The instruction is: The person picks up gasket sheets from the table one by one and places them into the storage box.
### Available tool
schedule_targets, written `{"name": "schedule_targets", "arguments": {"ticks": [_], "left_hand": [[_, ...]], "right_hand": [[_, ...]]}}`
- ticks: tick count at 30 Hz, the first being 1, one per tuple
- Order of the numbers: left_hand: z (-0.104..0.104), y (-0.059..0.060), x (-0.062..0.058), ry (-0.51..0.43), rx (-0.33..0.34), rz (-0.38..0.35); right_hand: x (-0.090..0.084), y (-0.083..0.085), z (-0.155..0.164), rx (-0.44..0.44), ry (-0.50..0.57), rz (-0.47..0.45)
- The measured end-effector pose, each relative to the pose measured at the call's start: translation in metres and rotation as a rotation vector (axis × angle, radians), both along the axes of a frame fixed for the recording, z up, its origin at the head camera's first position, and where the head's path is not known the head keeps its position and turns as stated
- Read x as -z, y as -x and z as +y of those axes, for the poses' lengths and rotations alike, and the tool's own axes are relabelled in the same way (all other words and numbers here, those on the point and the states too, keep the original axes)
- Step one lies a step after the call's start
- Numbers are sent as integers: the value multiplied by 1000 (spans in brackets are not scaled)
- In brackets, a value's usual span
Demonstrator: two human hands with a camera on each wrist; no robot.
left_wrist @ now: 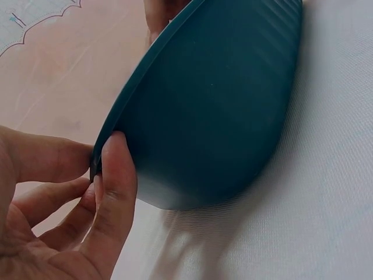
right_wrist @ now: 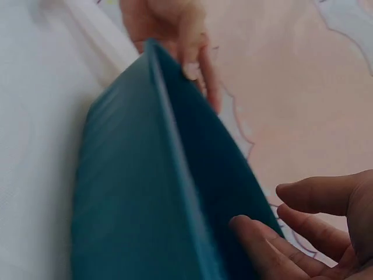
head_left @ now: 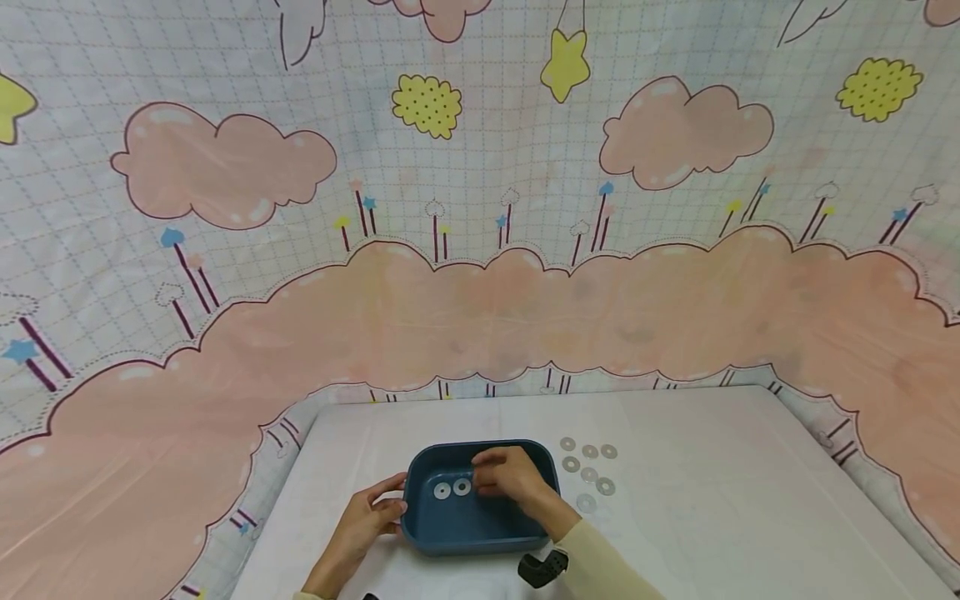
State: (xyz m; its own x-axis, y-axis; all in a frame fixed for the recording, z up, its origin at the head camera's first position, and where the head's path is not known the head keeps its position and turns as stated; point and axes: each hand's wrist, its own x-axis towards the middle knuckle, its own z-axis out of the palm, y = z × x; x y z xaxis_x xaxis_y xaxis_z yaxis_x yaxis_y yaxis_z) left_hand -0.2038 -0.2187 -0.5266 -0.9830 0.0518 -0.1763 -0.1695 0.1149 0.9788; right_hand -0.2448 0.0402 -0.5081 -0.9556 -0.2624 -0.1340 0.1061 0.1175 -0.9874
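The left hand (head_left: 365, 518) pinches the left rim of the blue tray (head_left: 450, 533), thumb outside, fingers curled behind the edge. The right hand (head_left: 510, 477) hovers inside the tray with loose fingers; I cannot tell whether it holds a washer. Two washers (head_left: 452, 488) lie in the tray, and seven more (head_left: 588, 472) sit just right of it. They look thin, light and slippery, best nipped at the edge; the tray seems stiff plastic.
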Motion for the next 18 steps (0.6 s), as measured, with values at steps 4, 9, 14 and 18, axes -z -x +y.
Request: {"name": "schedule_targets", "arguments": {"ticks": [4, 9, 14, 18], "left_hand": [[0, 0, 0, -2, -2, -2], [1, 0, 0, -6, -1, -6], [0, -1, -2, -6, -4, -6], [1, -1, -1, -7, -6, -7]], "right_hand": [[-6, -2, 8, -14, 49, 7], [-15, -4, 18, -36, 100, 38], [-27, -10, 27, -50, 126, 70], [-36, -15, 36, -44, 123, 93]]}}
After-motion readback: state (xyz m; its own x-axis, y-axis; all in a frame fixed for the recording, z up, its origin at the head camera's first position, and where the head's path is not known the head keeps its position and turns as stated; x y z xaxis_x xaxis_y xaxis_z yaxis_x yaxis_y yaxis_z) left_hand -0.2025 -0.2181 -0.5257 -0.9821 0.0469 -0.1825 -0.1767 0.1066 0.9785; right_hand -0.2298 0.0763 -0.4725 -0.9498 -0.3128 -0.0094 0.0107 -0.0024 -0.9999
